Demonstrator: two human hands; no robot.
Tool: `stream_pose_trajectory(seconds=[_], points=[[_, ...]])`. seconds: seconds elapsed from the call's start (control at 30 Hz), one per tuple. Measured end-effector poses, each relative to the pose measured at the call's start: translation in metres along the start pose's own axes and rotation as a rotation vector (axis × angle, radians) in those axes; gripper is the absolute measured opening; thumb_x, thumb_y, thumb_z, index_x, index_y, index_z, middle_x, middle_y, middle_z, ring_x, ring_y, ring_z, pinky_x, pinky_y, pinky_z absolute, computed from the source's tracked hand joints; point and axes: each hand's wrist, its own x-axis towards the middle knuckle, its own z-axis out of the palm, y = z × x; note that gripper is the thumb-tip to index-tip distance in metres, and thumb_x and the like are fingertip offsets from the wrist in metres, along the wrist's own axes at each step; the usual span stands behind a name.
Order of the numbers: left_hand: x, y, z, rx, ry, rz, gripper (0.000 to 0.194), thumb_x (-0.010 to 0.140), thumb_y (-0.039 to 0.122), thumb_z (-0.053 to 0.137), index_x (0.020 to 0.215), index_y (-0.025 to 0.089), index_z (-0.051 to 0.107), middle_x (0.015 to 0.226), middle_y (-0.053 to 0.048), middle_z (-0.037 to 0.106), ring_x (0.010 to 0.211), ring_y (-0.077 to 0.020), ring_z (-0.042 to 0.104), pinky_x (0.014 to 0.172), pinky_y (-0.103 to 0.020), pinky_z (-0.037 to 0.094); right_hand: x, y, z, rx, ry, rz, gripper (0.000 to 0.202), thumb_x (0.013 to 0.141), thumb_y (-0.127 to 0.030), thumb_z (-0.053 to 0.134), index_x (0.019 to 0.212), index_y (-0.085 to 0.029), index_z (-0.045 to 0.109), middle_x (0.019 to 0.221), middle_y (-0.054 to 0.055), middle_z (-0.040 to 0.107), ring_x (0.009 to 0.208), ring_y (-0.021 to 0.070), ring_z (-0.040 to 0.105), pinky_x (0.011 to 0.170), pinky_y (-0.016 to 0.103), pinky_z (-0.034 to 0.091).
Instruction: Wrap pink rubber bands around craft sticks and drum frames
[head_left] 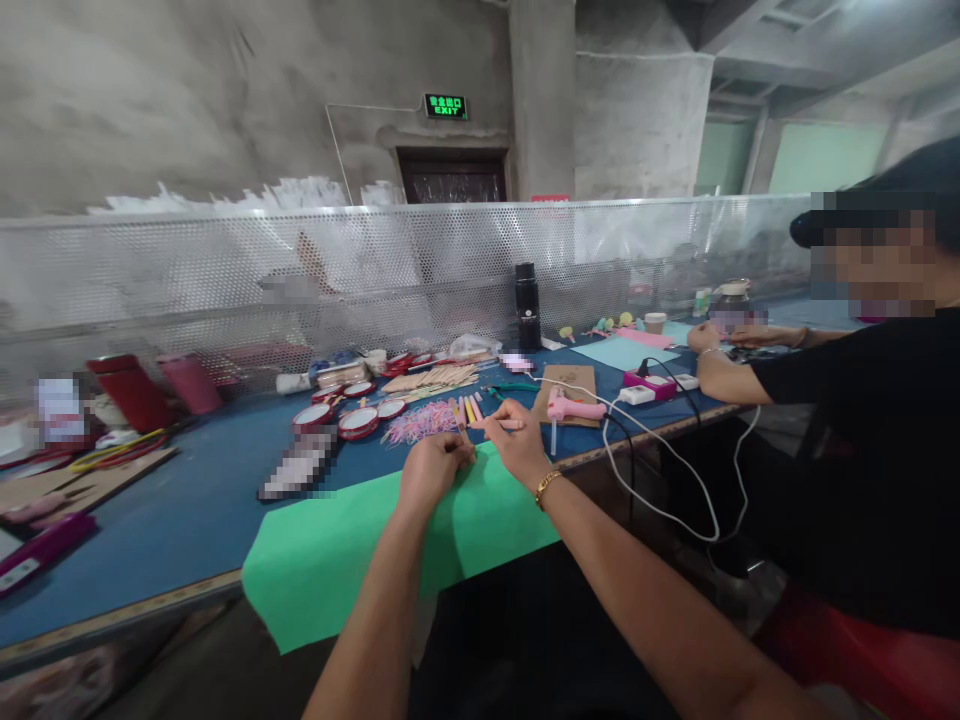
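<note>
A green sheet (330,545) lies over the near edge of the blue table, with both hands above its far edge. My left hand (435,468) has its fingers bent together around something too small to make out. Close beside it on the right, my right hand (517,440) pinches a pink marker-like stick (507,424). Several coloured sticks (471,408) stand just beyond my fingers. A heap of pink and purple strands (421,424) is to their left. To the right, a pink glue gun (574,405) rests at a brown board (571,378).
Small red-rimmed drums (358,423), wooden sticks (431,380) and a black bottle (527,308) stand or lie beyond. A purple power strip (649,384) has white cables hanging over the edge. At right sits a person in black (862,420), hands over the table. Perforated metal screen (360,270) behind.
</note>
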Motion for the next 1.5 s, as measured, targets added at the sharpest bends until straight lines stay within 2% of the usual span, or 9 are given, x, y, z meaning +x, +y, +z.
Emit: stream_pose_trajectory(seconds=[0.17,0.37,0.53,0.7,0.87,1.03,1.23,1.4,1.5], points=[[0.0019,-0.0031,0.002,-0.03,0.009,0.004,0.024,0.079,0.037,0.06,0.065,0.02,0.07,0.061,0.0,0.066,0.056,-0.0157,0.055,0.056,-0.028,0.032,0.0003,-0.0003,-0.0003,0.004,-0.047,-0.027,0.018,0.079,-0.028,0.056,0.061,-0.023,0.054,0.062,-0.001,0.06,0.062,0.0155,0.055,0.064,0.029,0.041],[0.0018,-0.004,0.0018,0.003,0.006,0.011,0.026,0.079,0.041,0.06,0.066,0.021,0.072,0.06,0.0,0.066,0.054,-0.0153,0.052,0.053,-0.028,0.03,0.0002,-0.0013,-0.0009,-0.009,-0.002,-0.003,0.018,0.079,-0.027,0.055,0.061,-0.023,0.053,0.062,-0.001,0.06,0.064,0.0158,0.055,0.066,0.03,0.041],[0.0015,-0.0025,0.0016,-0.016,0.007,-0.005,0.026,0.079,0.039,0.059,0.066,0.02,0.07,0.061,-0.001,0.067,0.055,-0.0152,0.053,0.054,-0.027,0.031,0.0003,-0.0014,-0.0004,0.004,-0.059,-0.027,0.018,0.079,-0.027,0.057,0.062,-0.023,0.052,0.062,-0.002,0.06,0.062,0.0153,0.054,0.065,0.029,0.041],[0.0016,-0.003,0.0015,0.002,0.001,0.001,0.026,0.08,0.04,0.059,0.067,0.021,0.071,0.061,-0.001,0.066,0.054,-0.0153,0.052,0.053,-0.028,0.03,0.0002,-0.0009,-0.0008,-0.024,-0.002,-0.005,0.017,0.079,-0.026,0.056,0.063,-0.023,0.052,0.062,-0.002,0.061,0.064,0.0158,0.055,0.067,0.03,0.041],[0.0017,-0.0031,0.0019,-0.03,0.001,-0.003,0.024,0.079,0.037,0.06,0.066,0.02,0.07,0.062,-0.001,0.067,0.056,-0.0155,0.054,0.055,-0.027,0.032,0.0002,-0.0031,-0.0018,-0.01,-0.076,-0.021,0.019,0.079,-0.027,0.057,0.062,-0.023,0.052,0.063,-0.002,0.061,0.063,0.0151,0.054,0.065,0.029,0.041],[0.0004,-0.0026,0.0015,-0.013,0.003,0.011,0.025,0.078,0.038,0.059,0.067,0.02,0.072,0.061,-0.001,0.066,0.055,-0.0156,0.053,0.054,-0.028,0.03,-0.0004,-0.0033,-0.0007,-0.002,-0.009,0.007,0.019,0.079,-0.025,0.057,0.061,-0.023,0.052,0.063,-0.002,0.06,0.065,0.0157,0.056,0.067,0.029,0.042],[-0.0009,-0.0044,0.002,0.001,0.001,0.027,0.025,0.079,0.037,0.058,0.067,0.02,0.071,0.06,-0.001,0.064,0.053,-0.0148,0.05,0.054,-0.028,0.029,-0.0006,-0.0009,0.0006,-0.006,-0.046,0.021,0.019,0.078,-0.025,0.06,0.06,-0.022,0.053,0.061,-0.003,0.059,0.063,0.0151,0.055,0.065,0.029,0.041],[-0.0023,-0.0019,0.0024,-0.024,0.001,0.009,0.023,0.079,0.036,0.059,0.066,0.02,0.07,0.06,0.0,0.064,0.055,-0.0152,0.051,0.055,-0.028,0.03,-0.0013,0.003,0.0004,-0.002,-0.006,0.002,0.02,0.08,-0.027,0.059,0.061,-0.023,0.052,0.062,-0.002,0.06,0.063,0.0159,0.055,0.065,0.029,0.041],[-0.0033,-0.0008,0.0023,-0.032,0.001,0.0,0.024,0.08,0.036,0.058,0.065,0.02,0.069,0.059,0.0,0.062,0.054,-0.0148,0.05,0.055,-0.028,0.03,-0.0019,0.0037,0.0003,0.001,-0.046,-0.009,0.019,0.079,-0.026,0.06,0.062,-0.022,0.054,0.062,-0.002,0.059,0.062,0.0156,0.054,0.063,0.029,0.04]])
